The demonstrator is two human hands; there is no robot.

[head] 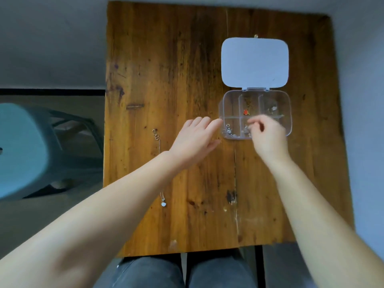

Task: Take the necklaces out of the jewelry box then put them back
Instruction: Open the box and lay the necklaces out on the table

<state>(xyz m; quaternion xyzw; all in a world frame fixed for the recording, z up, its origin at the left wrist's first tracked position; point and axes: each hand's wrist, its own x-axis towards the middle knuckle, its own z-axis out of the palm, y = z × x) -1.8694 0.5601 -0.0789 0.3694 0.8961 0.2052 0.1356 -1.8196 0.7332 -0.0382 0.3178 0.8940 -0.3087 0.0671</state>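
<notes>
A clear plastic jewelry box (228,100) with several compartments lies open on the wooden table (166,59), its white lid (255,62) folded back. My right hand (268,136) reaches into the near middle compartment with fingertips pinched on a silver necklace there. My left hand (195,142) is open, its fingertips touching the box's near left corner. Another silver necklace (229,129) lies in the near left compartment. A red-pendant necklace (246,111) sits in the far middle compartment. One silver necklace (162,201) lies stretched on the table at the left, partly hidden under my left forearm.
A teal chair (22,150) stands left of the table. My knees in dark trousers (182,273) are below the table's near edge. The table's bare wood spreads left of the box and in front of it.
</notes>
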